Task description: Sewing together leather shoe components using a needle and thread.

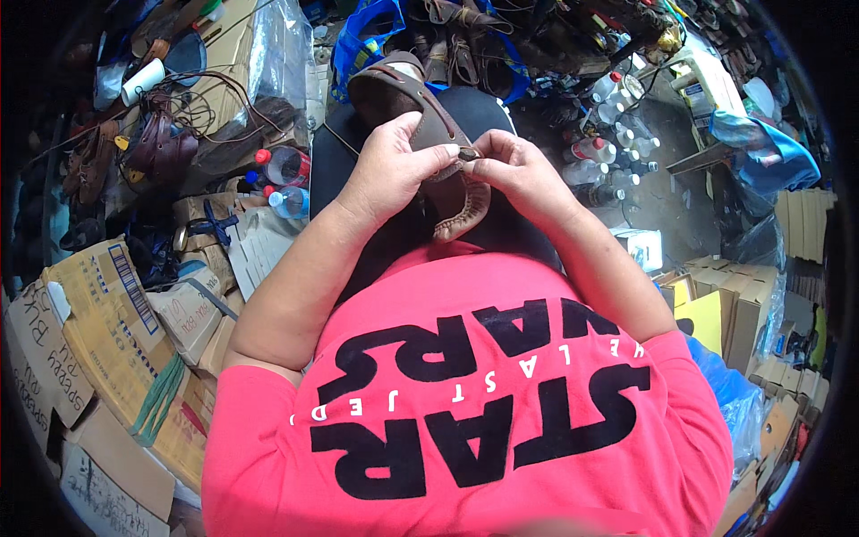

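Observation:
A brown leather shoe upper (pixel 383 95) lies over my lap, its opening at the far end and a puckered, stitched edge (pixel 467 213) curling toward my shirt. My left hand (pixel 398 166) is closed on its side, thumb pointing right across the leather. From the other side my right hand (pixel 517 172) pinches the same edge, thumb and forefinger close to my left thumb. The small spot between the fingertips is partly covered, so I cannot make out whether a lace or thread is in them.
Several plastic bottles (pixel 591 149) stand on the floor to the right. A blue bag (pixel 365 31) with more leather pieces is beyond my knees. At the left are bottles with red caps (pixel 288 166) and cardboard boxes (pixel 116 331); more cartons (pixel 729 295) are at the right.

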`<state>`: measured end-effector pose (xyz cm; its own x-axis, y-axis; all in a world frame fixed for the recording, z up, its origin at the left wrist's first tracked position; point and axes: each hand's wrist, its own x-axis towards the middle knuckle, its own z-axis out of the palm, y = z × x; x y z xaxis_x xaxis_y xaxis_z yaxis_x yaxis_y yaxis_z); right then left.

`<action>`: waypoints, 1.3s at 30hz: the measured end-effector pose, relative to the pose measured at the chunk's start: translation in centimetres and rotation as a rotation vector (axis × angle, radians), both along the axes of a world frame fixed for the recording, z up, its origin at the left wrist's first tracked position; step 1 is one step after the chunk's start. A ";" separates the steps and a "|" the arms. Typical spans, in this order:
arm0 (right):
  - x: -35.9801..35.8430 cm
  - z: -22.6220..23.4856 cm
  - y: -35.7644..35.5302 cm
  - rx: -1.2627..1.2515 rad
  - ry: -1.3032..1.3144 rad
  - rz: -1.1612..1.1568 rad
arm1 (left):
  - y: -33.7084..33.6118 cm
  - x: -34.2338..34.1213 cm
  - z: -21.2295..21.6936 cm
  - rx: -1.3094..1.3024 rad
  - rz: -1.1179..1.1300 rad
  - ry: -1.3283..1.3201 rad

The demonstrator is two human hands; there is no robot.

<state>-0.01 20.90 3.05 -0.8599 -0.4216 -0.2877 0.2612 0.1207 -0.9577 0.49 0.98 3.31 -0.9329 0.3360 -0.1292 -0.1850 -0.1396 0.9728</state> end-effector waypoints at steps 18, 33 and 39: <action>0.9 3.2 5.4 0.802 0.606 0.098 | 0.5 -4.1 -1.1 -0.262 -0.347 -0.125; 1.1 -0.6 4.9 0.314 0.354 -0.039 | 1.3 -5.3 -1.7 -0.241 -0.393 -0.148; -0.3 0.5 5.6 0.398 0.178 0.189 | 1.5 -5.5 -2.4 -0.274 -0.441 -0.073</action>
